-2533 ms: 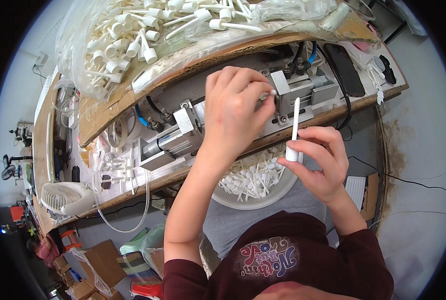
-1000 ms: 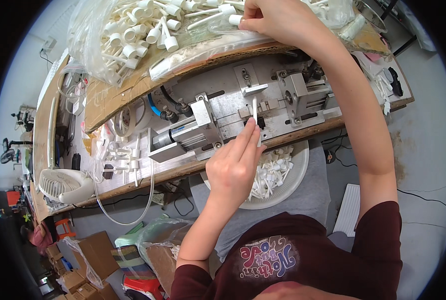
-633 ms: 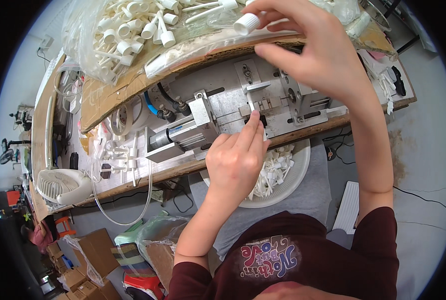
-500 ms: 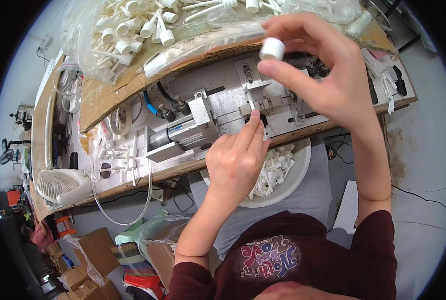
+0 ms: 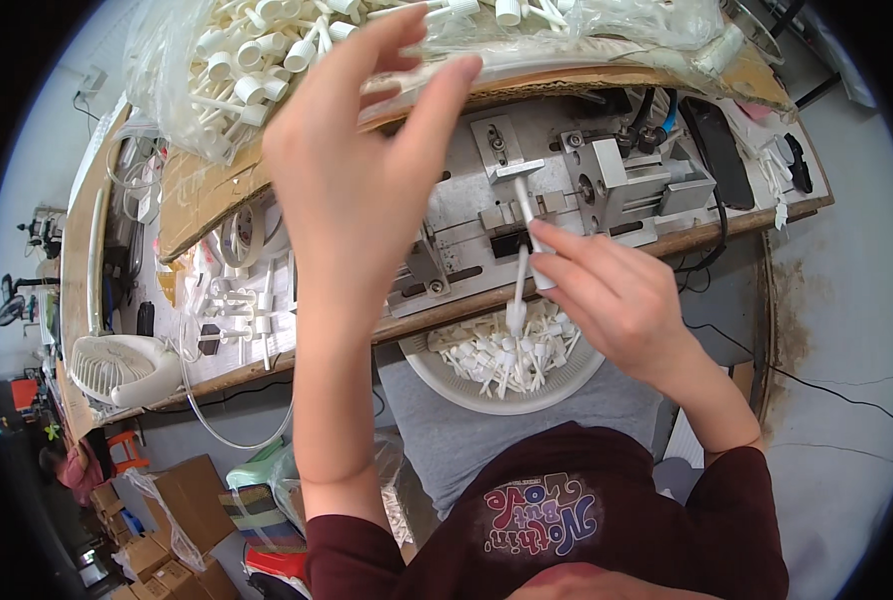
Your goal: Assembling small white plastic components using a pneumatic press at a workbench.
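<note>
My right hand [image 5: 622, 300] pinches a white cap with a long stem [image 5: 527, 205]; the stem points away into the small metal clamp fixture [image 5: 507, 215] at the bench's middle. My left hand [image 5: 352, 165] is raised over the cardboard at upper left, its thumb and fingers apart with nothing between them. A second white stemmed cap [image 5: 517, 300] hangs cap-down between the fixture and the basket, apart from my fingers as far as I can see. Below the bench edge, the white basket [image 5: 487, 400] holds many similar caps.
A heap of white stemmed caps [image 5: 257, 60] lies in clear plastic on the cardboard [image 5: 197, 205] above the bench. Metal cylinder blocks [image 5: 647, 180] flank the fixture on the right. A black phone [image 5: 717, 150] and a small white fan [image 5: 127, 370] sit towards the bench ends.
My left hand has left the fixture and risen to the upper left. My right hand came down to the fixture with its cap. A stemmed cap now shows above the basket.
</note>
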`<state>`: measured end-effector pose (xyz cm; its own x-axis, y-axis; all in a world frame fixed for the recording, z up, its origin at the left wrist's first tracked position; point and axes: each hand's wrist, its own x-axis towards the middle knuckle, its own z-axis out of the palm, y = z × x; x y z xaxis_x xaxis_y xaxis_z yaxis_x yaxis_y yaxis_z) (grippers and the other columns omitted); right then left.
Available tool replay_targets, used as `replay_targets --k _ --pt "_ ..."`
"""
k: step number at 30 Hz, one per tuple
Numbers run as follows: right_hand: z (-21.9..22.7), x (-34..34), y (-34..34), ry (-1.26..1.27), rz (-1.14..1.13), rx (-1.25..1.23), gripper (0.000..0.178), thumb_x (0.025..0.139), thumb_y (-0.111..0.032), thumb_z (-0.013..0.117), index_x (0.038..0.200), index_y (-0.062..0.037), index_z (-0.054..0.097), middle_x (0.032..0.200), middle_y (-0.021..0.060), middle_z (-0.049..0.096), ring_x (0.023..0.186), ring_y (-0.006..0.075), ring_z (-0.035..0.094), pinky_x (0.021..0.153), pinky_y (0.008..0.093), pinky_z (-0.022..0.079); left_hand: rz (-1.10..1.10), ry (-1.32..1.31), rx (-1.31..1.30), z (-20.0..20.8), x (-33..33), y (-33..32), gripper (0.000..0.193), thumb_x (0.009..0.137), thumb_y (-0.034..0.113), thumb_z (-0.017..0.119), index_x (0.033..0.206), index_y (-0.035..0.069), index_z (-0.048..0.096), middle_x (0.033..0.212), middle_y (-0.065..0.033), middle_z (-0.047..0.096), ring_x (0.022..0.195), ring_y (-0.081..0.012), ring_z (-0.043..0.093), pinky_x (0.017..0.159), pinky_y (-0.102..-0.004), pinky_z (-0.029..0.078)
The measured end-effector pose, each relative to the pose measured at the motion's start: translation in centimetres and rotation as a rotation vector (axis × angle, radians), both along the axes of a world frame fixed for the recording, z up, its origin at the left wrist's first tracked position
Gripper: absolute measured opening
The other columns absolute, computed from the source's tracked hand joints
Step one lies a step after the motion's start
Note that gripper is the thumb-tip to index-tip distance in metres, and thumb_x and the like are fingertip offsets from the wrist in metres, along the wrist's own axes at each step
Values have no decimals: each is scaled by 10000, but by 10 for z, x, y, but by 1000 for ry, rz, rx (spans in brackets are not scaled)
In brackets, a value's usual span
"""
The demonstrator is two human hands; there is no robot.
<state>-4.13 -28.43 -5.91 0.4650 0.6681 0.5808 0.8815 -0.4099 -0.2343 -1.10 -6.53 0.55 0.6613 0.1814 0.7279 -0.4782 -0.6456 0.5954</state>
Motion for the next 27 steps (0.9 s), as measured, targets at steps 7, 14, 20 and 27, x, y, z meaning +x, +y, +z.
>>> replay_targets --k 7,14,20,27 --pt "3 -1 20 -30 -26 -156 204 728 -73 678 923 -14 678 1207 156 705 602 158 618 548 274 479 85 412 199 9 59 2 327 876 166 749 1086 -75 682 956 -205 705 867 -298 691 776 -381 548" --pt "6 -3 21 -28 -61 -215 218 717 -62 677 930 -19 689 1235 133 705 511 164 532 540 270 478 165 542 322 22 72 -4 631 799 445 812 1107 -83 655 893 -241 691 859 -331 691 757 -397 536" --pt "21 3 20 115 63 -138 194 803 -133 743 966 -38 697 1105 100 731 630 209 651 588 287 518 200 321 447 -5 94 13 400 813 368 797 992 15 740 944 -156 744 840 -279 722 734 -387 564" --pt "77 70 23 110 -136 256 147 841 -186 754 922 -71 711 829 63 701 597 212 647 572 317 504 16 147 306 16 16 6 298 789 239 823 949 7 727 865 -109 653 817 -229 712 694 -348 560"
